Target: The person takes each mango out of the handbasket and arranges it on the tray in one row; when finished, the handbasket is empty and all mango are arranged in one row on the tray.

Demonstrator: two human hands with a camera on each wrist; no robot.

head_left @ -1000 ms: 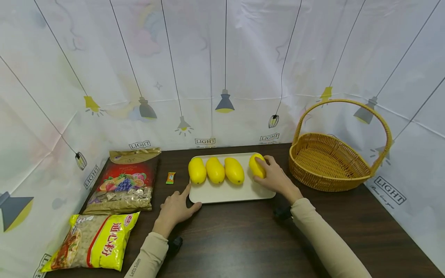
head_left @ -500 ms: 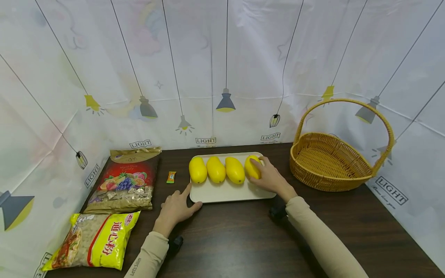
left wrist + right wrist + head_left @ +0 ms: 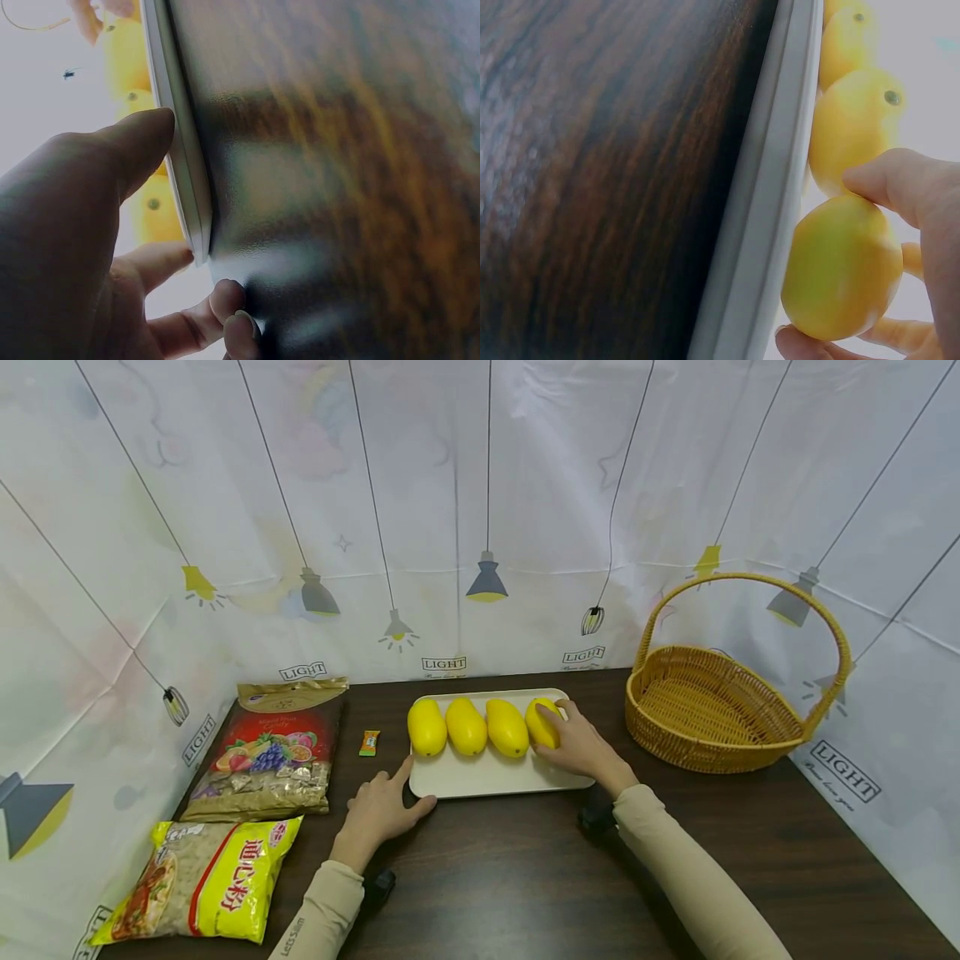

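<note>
Several yellow mangoes lie in a row on a white rectangular tray (image 3: 480,783). At the row's right end, my right hand (image 3: 581,743) holds a mango (image 3: 542,722) between thumb and fingers. The right wrist view shows this held mango (image 3: 844,270) low by the tray's rim, with the thumb lying between it and the neighbouring mango (image 3: 859,127). My left hand (image 3: 382,810) is at the tray's near left corner. In the left wrist view its thumb (image 3: 142,146) touches the tray's edge and the forefinger touches the corner; the other fingers rest on the table.
A wicker basket (image 3: 712,747) with a tall handle stands at the right. On the left lie a candy bag (image 3: 270,752) and a yellow pasta bag (image 3: 206,881). A small wrapped candy (image 3: 369,742) sits left of the tray. A printed curtain hangs behind the dark table (image 3: 495,877).
My right hand has moved left along the tray with the mango, bringing it beside the other mangoes. The left hand stays at the tray's corner.
</note>
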